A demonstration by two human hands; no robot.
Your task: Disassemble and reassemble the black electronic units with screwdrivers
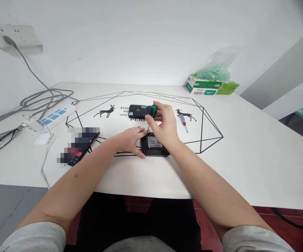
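Observation:
My right hand (164, 122) is closed round a green and black screwdriver (154, 110), its shaft pointing down at the upper left corner of a black box-shaped device (155, 149) with a white label. Against the left side of that device rests my left hand (130, 140), fingers spread, thumb at the lower left edge and fingertips near the screwdriver's tip. Just behind lies a second flat black device (138, 111) with small stickers. A smaller screwdriver (183, 121) with a clear and red handle lies right of my right hand.
A phone-like dark device (84, 147), partly pixelated, lies at the left. Beyond it are a power strip (58, 115), grey cables (40, 94) and a white mouse-shaped object (42, 139). Green and white boxes (204, 84) with a plastic bag (217, 68) stand at the back right of the table (259, 154).

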